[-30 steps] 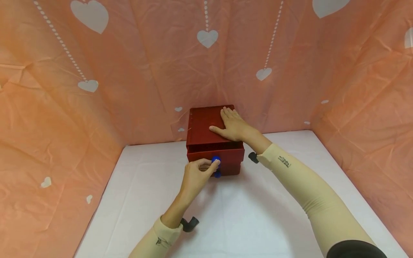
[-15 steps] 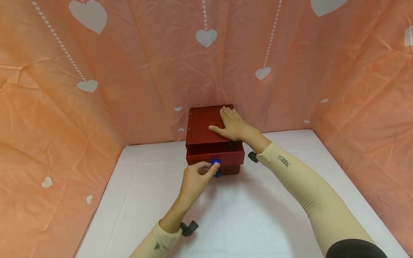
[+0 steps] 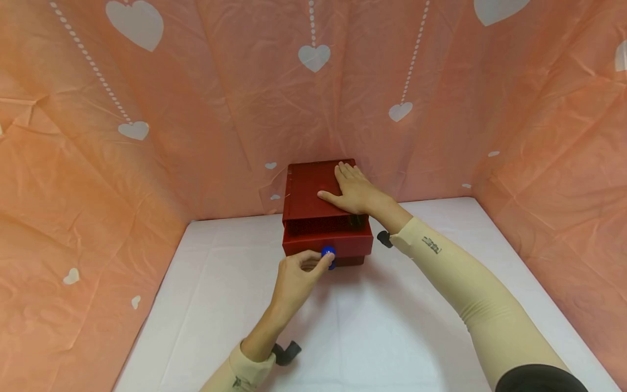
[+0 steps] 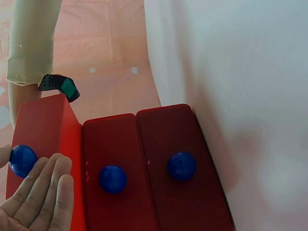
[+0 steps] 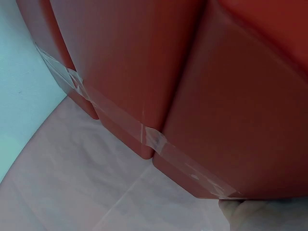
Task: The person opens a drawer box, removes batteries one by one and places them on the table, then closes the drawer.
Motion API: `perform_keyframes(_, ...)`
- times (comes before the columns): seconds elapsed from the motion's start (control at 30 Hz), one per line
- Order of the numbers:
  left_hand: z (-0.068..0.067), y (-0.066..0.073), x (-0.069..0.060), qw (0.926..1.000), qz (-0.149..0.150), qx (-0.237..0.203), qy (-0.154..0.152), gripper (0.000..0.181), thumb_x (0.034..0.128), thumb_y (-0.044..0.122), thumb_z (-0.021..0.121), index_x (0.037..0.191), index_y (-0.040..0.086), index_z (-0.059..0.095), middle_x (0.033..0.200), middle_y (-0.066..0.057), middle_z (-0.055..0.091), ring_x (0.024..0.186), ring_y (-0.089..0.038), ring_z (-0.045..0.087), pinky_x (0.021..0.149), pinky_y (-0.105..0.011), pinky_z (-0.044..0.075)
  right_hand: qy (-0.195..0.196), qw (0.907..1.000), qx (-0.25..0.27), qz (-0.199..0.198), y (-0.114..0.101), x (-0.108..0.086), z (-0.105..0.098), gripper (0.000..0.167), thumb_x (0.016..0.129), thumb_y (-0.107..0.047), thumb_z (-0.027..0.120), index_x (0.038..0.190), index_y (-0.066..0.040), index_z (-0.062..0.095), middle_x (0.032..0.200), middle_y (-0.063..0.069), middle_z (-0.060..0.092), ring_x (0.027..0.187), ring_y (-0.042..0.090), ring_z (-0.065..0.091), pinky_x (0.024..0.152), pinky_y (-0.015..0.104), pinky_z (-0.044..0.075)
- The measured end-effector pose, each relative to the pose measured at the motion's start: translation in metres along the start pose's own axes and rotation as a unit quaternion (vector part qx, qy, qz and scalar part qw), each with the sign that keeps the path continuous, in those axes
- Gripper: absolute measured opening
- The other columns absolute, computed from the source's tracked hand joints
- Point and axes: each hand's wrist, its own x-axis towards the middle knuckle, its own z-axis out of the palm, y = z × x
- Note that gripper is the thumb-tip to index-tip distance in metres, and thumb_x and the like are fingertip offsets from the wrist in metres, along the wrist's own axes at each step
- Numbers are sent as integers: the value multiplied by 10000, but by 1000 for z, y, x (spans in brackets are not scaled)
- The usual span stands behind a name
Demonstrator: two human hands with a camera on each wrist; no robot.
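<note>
A red drawer box (image 3: 313,188) stands against the back of the table. Its top drawer (image 3: 352,246) is pulled partway out, and a small dark thing (image 3: 356,220) shows inside at the right; its kind is not clear. My left hand (image 3: 296,277) pinches the blue round knob (image 3: 328,252) of that drawer between thumb and fingers. Two lower drawers with blue knobs (image 4: 112,179) stay closed in the left wrist view. Flat on the box's top rests my right hand (image 3: 356,190), fingers straight and spread. The right wrist view shows mostly the box's taped side (image 5: 125,115).
A white cloth (image 3: 392,326) covers the table. Behind the box and along both sides hangs a peach curtain (image 3: 235,109) printed with white hearts; the box stands close to the back curtain.
The top drawer has slid further out toward me, with my left hand drawing back on its knob. More of the drawer's inside shows. My right hand has stayed on the box's top.
</note>
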Motion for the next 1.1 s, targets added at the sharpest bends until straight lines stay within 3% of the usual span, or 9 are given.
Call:
perform_keyframes(0.17, 0, -1, -4, 10000, 34, -9, -9, 404, 970, 517, 781, 1018, 121, 841, 930, 66, 819, 925, -157, 791, 836, -319, 636, -25, 10000, 34, 25, -1, -2, -2, 1013, 1065, -688, 423, 1688, 45, 105, 1778, 238, 53, 1659, 377, 6, 1340, 459, -38)
perform_keyframes(0.4, 2, 2, -7, 9999, 90, -39, 57, 245, 981, 404, 803, 993, 162, 842, 920, 82, 817, 886, -100, 781, 819, -292, 635, -6, 10000, 14, -3, 0, -3, -1, 1012, 1064, -687, 420, 1688, 46, 108, 1778, 238, 53, 1660, 372, 3, 1338, 467, -41)
perform_keyframes(0.93, 4, 2, -5, 9999, 44, -51, 123, 421, 965, 501, 792, 1022, 87, 844, 905, 65, 819, 859, -88, 781, 794, -297, 632, 23, 10000, 49, 19, 0, -1, 0, 1015, 1060, -694, 424, 1691, 38, 114, 1780, 231, 63, 1659, 378, 11, 1339, 461, -34)
perform_keyframes(1.1, 6, 3, -5, 9997, 68, -27, 216, 396, 961, 495, 799, 995, 104, 847, 891, 73, 816, 833, -84, 777, 777, -278, 631, 21, 10000, 50, 22, 1, -1, 0, 1016, 1061, -697, 422, 1691, 37, 112, 1780, 229, 59, 1660, 375, 4, 1339, 462, -36)
